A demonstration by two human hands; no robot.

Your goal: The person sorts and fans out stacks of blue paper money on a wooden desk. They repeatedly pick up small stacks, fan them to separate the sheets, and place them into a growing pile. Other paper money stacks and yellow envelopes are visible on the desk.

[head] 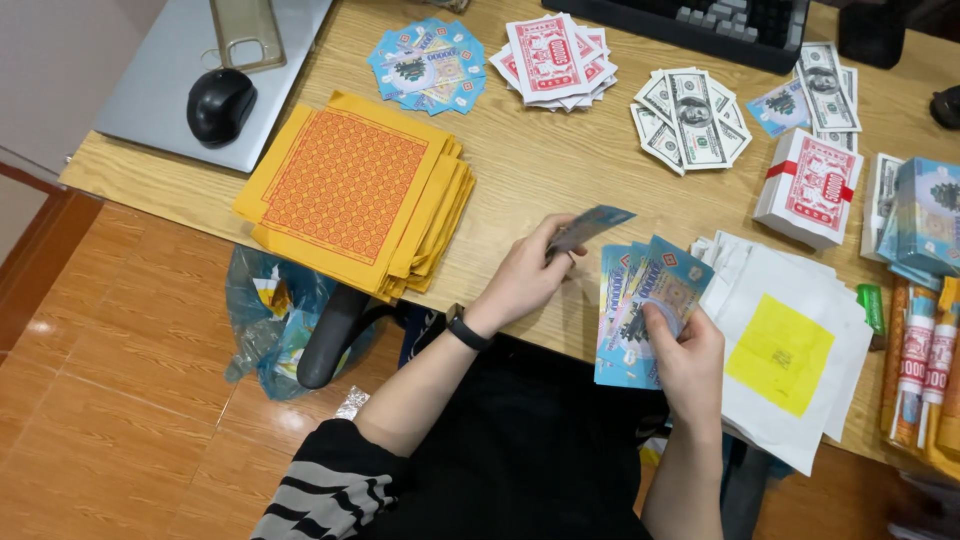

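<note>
At the wooden desk (560, 160) above an orange tile floor (110, 400), my left hand (525, 275) pinches one blue note (590, 225) while my right hand (690, 355) grips a fanned wad (640, 310).

Place: office-like work desk (560, 160)
Signs: keyboard (700, 25), mouse (220, 103), laptop (160, 90), sorted paper-note stacks (690, 120)

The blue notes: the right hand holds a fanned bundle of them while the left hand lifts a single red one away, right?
Not quite. In the head view the single note in the left hand is blue, not red. The right hand does hold the fanned blue bundle.
</note>
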